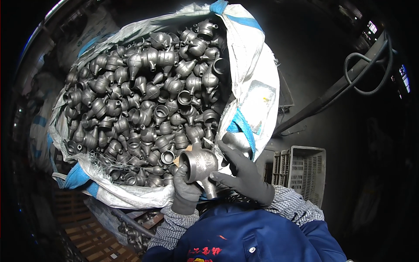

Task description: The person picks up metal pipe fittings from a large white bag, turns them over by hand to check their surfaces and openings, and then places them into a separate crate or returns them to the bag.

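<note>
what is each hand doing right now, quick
Left hand: closed on a metal part.
Right hand: open, thumb at the part's side; cannot tell if it touches.

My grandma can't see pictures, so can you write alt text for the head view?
A person's gloved left grip holds a gray metal fitting, with the gloved right grip spread beside it. A white sack full of similar fittings lies beyond.
</note>
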Demonstrator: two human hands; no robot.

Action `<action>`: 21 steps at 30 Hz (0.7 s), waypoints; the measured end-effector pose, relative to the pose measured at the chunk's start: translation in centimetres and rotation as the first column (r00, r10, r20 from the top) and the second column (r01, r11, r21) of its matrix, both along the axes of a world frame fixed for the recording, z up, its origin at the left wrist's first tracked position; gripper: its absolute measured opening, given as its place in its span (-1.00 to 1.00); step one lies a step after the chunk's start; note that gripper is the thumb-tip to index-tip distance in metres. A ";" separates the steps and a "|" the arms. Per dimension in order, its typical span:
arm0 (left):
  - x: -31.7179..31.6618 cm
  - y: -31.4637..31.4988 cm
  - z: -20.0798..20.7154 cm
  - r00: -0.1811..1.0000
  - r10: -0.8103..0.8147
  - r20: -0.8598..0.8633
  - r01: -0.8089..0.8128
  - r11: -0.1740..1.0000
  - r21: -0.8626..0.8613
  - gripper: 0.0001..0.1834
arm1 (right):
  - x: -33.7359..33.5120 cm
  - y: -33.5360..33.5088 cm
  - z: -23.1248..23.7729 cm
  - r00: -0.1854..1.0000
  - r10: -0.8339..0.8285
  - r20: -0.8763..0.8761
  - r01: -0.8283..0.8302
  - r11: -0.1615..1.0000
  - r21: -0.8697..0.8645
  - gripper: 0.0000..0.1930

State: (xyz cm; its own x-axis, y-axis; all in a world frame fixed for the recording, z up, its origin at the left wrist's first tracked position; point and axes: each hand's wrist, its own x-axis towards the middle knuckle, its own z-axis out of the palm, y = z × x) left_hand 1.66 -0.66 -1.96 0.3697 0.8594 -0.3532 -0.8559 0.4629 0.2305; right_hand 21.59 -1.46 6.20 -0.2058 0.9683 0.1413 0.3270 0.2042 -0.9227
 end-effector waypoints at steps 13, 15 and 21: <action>0.1 -0.2 0.5 0.928 0.004 -0.373 0.069 0.981 0.183 -0.56 | -1.3 1.9 -2.0 0.983 -0.134 -0.126 0.094 0.955 -0.280 -0.47; 0.1 -0.4 -0.7 0.945 0.057 -0.323 -0.025 0.995 0.101 -0.56 | -1.4 1.9 -1.2 0.984 -0.100 -0.145 0.053 0.953 -0.298 -0.48; -0.5 -0.1 -2.2 0.989 0.029 -0.148 -0.027 1.000 0.014 -0.44 | -1.2 1.2 -2.0 0.997 0.030 -0.078 -0.036 0.996 -0.079 -0.31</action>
State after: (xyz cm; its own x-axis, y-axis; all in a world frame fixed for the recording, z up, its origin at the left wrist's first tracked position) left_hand 1.15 -0.77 -4.19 0.2898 0.8732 -0.3918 -0.8246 0.4356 0.3610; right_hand 20.44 -0.26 4.15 -0.2291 0.9701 0.0798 0.2493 0.1377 -0.9586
